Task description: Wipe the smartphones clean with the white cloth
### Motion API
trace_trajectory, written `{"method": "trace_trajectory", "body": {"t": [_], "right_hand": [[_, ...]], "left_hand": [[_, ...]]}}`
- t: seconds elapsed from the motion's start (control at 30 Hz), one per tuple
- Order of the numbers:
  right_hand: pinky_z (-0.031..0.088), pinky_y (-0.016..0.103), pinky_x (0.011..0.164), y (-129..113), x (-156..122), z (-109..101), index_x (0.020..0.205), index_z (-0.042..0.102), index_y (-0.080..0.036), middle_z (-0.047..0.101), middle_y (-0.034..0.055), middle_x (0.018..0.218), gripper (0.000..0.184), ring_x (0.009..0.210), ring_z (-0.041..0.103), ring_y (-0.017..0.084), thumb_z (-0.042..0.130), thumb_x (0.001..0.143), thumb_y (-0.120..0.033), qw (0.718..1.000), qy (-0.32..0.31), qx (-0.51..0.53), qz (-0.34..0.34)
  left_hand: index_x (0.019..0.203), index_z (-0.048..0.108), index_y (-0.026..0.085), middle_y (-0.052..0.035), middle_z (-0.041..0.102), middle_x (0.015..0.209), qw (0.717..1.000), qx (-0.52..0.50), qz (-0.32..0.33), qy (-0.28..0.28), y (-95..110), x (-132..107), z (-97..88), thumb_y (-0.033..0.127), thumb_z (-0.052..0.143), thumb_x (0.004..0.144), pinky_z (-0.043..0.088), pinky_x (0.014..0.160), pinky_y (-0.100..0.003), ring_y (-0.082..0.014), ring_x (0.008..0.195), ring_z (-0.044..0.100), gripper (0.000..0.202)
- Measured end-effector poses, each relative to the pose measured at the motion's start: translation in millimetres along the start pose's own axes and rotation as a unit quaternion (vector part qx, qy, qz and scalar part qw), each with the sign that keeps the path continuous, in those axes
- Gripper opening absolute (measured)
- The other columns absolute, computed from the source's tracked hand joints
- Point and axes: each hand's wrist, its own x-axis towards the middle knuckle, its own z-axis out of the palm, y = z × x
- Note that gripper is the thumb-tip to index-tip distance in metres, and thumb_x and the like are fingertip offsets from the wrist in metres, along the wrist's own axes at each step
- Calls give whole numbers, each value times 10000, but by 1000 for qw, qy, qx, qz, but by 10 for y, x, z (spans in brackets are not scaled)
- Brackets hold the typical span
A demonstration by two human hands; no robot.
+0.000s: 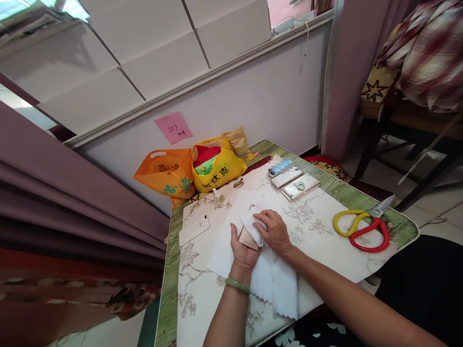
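At left a white phone (195, 230) lies untouched on the table, whether dealt with or waiting I cannot tell, while the left hand (246, 250) cradles a gold phone (248, 239) over the white cloth (265, 279), thumb spread, other fingers hidden. The right hand (274, 232), fingers curled, presses a cloth fold onto it, so this work looks under way, unfinished; two more phones (301, 187) lie farther right.

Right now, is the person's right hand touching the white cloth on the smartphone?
Touching. The head view shows the right hand with its fingertips on the white cloth, where it partly covers the smartphone.
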Motion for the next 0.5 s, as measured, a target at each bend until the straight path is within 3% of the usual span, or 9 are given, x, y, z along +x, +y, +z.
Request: {"method": "trace_trajectory", "body": {"t": [0.1, 0.2, 0.27, 0.33, 0.5], "right_hand": [[428, 365, 831, -66, -30, -31, 1066, 708, -236, 661, 63, 937, 232, 876, 581, 214, 559, 928, -348, 995, -53, 2, -79], [410, 339, 792, -116, -62, -50, 1000, 720, -250, 675, 38, 893, 201, 830, 579, 182, 550, 936, -337, 973, -119, 38, -196], [404, 331, 777, -126, -72, -50, 978, 722, -253, 681, 31, 883, 198, 818, 577, 175, 546, 940, -334, 967, -124, 44, -218], [402, 336, 785, -114, -65, -44, 991, 723, -249, 682, 38, 900, 206, 837, 577, 184, 543, 944, -339, 979, -97, 24, -178], [413, 359, 858, -24, 3, -30, 1104, 694, -234, 660, 66, 1017, 251, 949, 574, 220, 510, 950, -308, 999, -1, -36, 14]], "left_hand": [[1248, 621, 90, -151, 725, 1082, 1000, -4, 22, 21, 8, -17, 17, 547, 467, 915, 504, 944, -350, -232, 1001, 682, 586], [1221, 635, 78, -146, 731, 1037, 999, -3, 26, 38, 26, -33, 26, 529, 470, 921, 497, 960, -345, -230, 1005, 680, 567], [1227, 630, 75, -146, 731, 1032, 999, 0, 21, 42, 32, -33, 27, 528, 470, 921, 496, 962, -343, -230, 1017, 676, 569], [1236, 624, 75, -143, 732, 1031, 999, 0, 26, 40, 25, -25, 26, 526, 463, 925, 501, 949, -330, -222, 1009, 678, 571], [1288, 590, 74, -175, 700, 1151, 1000, 12, 4, 14, -15, 1, 41, 556, 471, 910, 490, 971, -368, -257, 1079, 655, 624]]}}
